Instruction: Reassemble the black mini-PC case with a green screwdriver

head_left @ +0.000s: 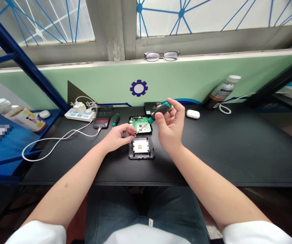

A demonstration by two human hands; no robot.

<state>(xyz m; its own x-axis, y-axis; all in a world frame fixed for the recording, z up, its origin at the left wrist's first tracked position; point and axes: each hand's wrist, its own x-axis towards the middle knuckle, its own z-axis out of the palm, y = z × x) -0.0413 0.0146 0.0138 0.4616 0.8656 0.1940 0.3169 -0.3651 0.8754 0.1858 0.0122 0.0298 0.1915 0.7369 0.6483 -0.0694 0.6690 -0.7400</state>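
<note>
My right hand [171, 129] is closed around the green and black handle of a screwdriver [160, 112], whose thin shaft slants down to the left. At the shaft's tip, my left hand [120, 136] is closed in a pinch; whatever lies between its thumb and fingertips is too small to make out. Beneath the shaft lies an open black case holding a green circuit board [146, 128]. Nearer to me a square black cover [141, 157] lies flat, with a silvery plate [137, 149] and a small tan square in its middle.
A second green-handled screwdriver [116, 119] lies left of the board. Behind are a phone [101, 122] on a white cable [67, 136], a power strip [78, 115] and a black box [148, 107]. A white earbud case [193, 114] and a leaning bottle [222, 91] are to the right.
</note>
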